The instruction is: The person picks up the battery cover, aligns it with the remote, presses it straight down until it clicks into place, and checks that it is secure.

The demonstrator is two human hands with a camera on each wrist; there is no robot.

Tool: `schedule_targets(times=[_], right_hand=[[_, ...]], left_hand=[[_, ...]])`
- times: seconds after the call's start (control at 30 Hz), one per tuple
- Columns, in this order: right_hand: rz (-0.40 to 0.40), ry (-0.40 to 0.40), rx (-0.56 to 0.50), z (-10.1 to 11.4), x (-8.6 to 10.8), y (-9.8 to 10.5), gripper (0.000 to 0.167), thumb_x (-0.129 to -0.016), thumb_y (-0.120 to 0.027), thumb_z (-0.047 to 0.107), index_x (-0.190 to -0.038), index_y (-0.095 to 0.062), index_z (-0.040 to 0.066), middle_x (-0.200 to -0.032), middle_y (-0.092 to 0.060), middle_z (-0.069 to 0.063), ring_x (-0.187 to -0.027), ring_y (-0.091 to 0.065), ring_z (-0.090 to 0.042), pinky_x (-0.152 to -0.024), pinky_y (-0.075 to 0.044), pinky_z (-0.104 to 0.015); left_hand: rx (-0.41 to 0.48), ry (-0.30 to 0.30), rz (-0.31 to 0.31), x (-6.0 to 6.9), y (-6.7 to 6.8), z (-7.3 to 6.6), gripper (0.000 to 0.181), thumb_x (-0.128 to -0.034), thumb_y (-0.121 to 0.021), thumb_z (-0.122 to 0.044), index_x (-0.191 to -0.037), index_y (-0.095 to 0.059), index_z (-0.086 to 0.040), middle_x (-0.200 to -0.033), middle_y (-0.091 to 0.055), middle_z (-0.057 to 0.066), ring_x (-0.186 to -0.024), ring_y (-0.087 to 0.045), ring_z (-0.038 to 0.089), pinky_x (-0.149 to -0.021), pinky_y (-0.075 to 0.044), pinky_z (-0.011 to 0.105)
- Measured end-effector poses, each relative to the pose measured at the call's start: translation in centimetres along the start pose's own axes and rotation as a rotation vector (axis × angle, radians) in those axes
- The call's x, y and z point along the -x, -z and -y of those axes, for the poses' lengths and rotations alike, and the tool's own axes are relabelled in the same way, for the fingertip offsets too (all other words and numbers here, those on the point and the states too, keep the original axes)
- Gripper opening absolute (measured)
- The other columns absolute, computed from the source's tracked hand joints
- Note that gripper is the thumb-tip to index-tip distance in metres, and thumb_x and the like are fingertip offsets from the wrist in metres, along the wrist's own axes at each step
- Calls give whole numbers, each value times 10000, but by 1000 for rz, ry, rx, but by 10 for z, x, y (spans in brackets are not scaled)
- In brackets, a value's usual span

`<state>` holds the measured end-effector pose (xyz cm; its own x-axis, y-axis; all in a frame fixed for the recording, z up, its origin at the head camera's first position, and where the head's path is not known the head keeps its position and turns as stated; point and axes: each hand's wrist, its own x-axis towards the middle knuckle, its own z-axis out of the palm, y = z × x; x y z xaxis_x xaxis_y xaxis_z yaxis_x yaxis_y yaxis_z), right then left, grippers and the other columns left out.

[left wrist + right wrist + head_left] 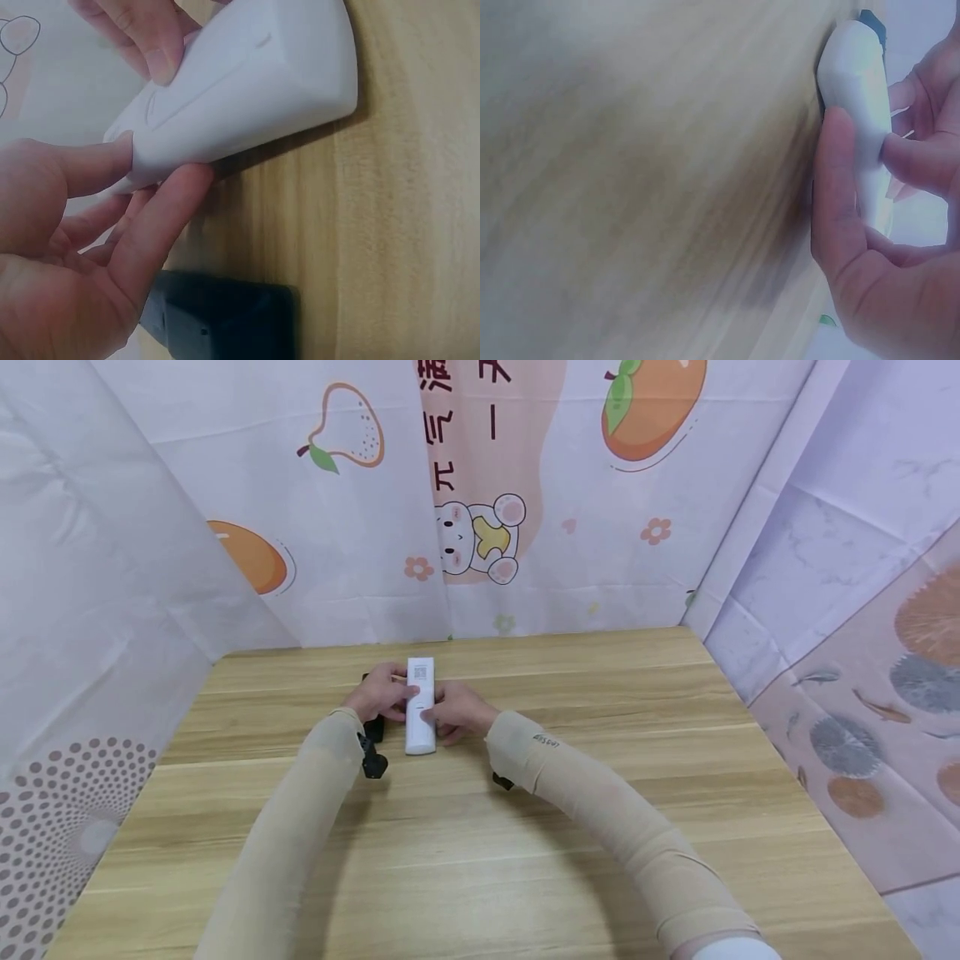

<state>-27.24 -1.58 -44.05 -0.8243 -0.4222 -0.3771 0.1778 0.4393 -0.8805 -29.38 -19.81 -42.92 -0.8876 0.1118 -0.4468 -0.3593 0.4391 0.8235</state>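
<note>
A white remote control (421,742) lies back side up near the far edge of the table, its long axis pointing away from me. A printed code label sits at its far end, and the outline of a battery cover (214,84) shows on its back in the left wrist view. My left hand (378,693) grips its left side, thumb on the upper face and fingers along the edge. From the right, my right hand (461,707) holds it, with the thumb (161,66) pressing on the cover area and the fingers (836,172) along the side.
A black object (232,315), its kind unclear, lies on the wooden table (465,860) just left of the remote, partly hidden by my left hand. A printed curtain (360,527) hangs behind the table's far edge, with more cloth on both sides.
</note>
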Motion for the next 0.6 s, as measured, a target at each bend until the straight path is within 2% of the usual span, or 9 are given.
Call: schedule_targets(times=[0.13, 0.37, 0.6], right_hand=[[-12, 10, 33, -2, -2, -1, 163, -965, -698, 106, -1073, -648, -6, -844, -643, -143, -664, -617, -248, -615, -618, -408], [-39, 7, 82, -3, -3, -3, 183, -976, -699, 136, -1093, -649, 4, -792, -619, -157, -633, -607, -244, -572, -612, -376], [-58, -3, 116, -3, -5, -3, 210, -973, -709, 150, -1109, -644, 4, -785, -625, -146, -617, -612, -228, -551, -605, -360]], left_hand=[[-13, -6, 17, 0, 1, 2, 447, -1031, -579, -64, -1433, -414, 37, -1201, -587, 237, -916, -642, 279, -744, -616, 402], [-61, -18, 16, 0, -1, 3, 492, -1037, -568, -82, -1460, -381, 86, -1259, -595, 278, -925, -655, 274, -724, -617, 374], [-131, -18, 6, 0, -2, 2, 431, -1033, -586, -103, -1410, -466, 69, -1228, -620, 249, -934, -650, 255, -723, -615, 346]])
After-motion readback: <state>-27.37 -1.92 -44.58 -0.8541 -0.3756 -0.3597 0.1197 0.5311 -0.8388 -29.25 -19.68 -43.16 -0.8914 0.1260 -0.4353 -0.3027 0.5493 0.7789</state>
